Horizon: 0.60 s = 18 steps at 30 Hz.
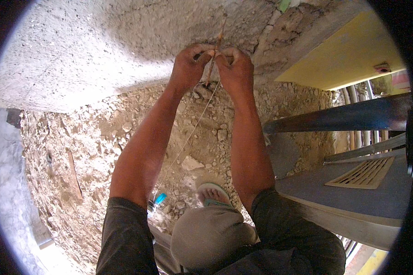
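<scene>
Pale thin string (188,137) runs from both hands down toward the rubble ground (124,137), where it passes near a blue-capped object (159,198). Its upper end meets a rusty nail or thin rod (219,39) sticking out of the rough concrete wall (101,50). The left hand (190,66) and right hand (234,66) are closed in pinches, fingertips touching the string right at the rod. The string looks light, limp and easy to slip, so it is best gripped close to the rod between thumb and forefinger. A sandalled foot (213,195) stands below, and a metal ladder (353,183) sits to the right.
</scene>
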Each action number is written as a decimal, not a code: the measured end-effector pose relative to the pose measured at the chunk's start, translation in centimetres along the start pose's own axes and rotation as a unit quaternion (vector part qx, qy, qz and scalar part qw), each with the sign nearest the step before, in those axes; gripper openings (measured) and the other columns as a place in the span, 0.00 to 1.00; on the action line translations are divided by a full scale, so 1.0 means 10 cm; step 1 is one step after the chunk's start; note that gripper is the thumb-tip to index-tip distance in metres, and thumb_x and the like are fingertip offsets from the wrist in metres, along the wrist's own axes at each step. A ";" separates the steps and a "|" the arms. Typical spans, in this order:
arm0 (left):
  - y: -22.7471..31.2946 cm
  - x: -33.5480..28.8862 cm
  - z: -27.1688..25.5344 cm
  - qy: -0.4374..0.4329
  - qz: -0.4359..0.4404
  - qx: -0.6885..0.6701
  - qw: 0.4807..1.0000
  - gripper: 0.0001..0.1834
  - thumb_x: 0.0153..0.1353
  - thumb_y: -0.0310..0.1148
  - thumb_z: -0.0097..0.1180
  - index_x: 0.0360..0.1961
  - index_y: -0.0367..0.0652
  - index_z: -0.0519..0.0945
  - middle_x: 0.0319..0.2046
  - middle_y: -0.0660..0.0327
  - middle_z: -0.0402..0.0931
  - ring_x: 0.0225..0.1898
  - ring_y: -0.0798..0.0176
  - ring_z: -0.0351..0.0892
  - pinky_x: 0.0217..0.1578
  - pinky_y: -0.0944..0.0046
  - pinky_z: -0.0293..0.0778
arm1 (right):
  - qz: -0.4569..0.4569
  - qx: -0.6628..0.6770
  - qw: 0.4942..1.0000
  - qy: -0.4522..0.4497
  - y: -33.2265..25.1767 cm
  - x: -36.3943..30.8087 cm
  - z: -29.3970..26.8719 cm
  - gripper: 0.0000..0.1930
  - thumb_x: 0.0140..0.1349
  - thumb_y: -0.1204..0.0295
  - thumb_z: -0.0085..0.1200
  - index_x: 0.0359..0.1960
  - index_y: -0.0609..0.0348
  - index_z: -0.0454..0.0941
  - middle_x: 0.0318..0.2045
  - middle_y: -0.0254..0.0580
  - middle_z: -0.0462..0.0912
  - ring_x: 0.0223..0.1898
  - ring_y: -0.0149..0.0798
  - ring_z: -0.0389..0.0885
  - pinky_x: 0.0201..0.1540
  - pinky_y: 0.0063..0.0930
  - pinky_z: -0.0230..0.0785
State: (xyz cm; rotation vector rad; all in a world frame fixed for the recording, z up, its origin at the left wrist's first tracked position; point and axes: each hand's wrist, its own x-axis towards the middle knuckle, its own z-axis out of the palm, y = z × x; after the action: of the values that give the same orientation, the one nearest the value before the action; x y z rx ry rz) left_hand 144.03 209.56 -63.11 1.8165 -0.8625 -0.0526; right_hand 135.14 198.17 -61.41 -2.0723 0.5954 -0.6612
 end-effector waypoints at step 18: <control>-0.11 -0.10 0.24 0.123 -0.008 -0.120 0.985 0.12 0.63 0.35 0.57 0.41 0.39 0.83 0.36 0.53 0.81 0.41 0.58 0.79 0.44 0.62 0.72 | -0.025 -0.008 0.999 0.021 0.10 -0.09 0.09 0.11 0.59 0.66 0.56 0.36 0.62 0.78 0.31 0.53 0.82 0.33 0.54 0.82 0.39 0.42 0.72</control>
State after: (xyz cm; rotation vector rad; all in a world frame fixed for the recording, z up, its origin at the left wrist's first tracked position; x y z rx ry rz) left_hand 142.88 208.40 -65.33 1.5658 -0.6380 0.0546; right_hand 134.89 198.73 -62.91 -2.0980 0.5751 -0.7341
